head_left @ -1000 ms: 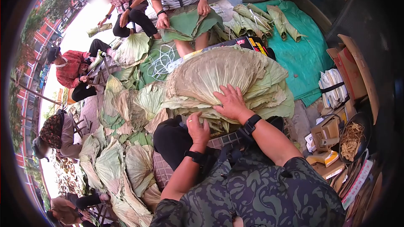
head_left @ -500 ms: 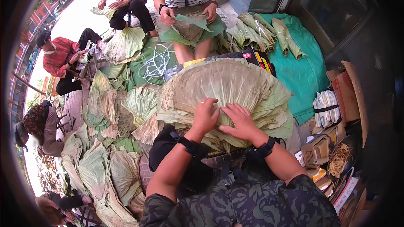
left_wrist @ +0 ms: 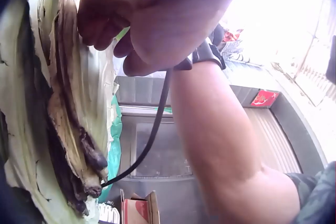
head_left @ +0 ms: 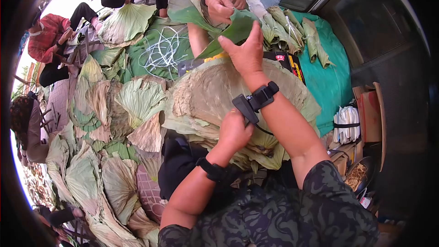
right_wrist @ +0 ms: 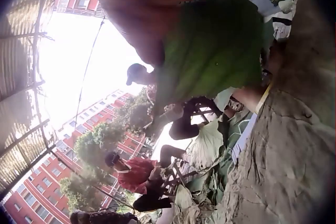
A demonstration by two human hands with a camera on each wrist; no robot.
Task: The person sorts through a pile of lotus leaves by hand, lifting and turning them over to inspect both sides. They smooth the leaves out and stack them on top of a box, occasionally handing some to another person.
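Observation:
Over a thick pile of dried lotus leaves (head_left: 206, 91), my right hand (head_left: 247, 50) reaches forward, thumb and fingers spread wide. It overlaps a fresh green lotus leaf (head_left: 194, 16), which the person opposite holds with one hand (head_left: 219, 7). In the right wrist view this leaf (right_wrist: 215, 50) spreads just below my hand (right_wrist: 157, 3). My left hand (head_left: 234, 130) is near the front of the pile, by the black camera on my right wrist. Its fingers (left_wrist: 102, 32) curl loosely beside the brown stem ends (left_wrist: 79, 155) with nothing seen in them.
Loose dried leaves (head_left: 82, 174) cover the ground on the left. White string (head_left: 162, 52) lies tangled behind them. Tied leaf rolls (head_left: 315, 41) rest on a green tarp (head_left: 331, 82). Cardboard (head_left: 372, 114) and a tied paper stack (head_left: 346, 126) stand at right. Other people sit around.
Both hands were together on the pile. The right has since moved forward to the green leaf, while the left has drawn slightly back. The person opposite has brought the leaf toward me.

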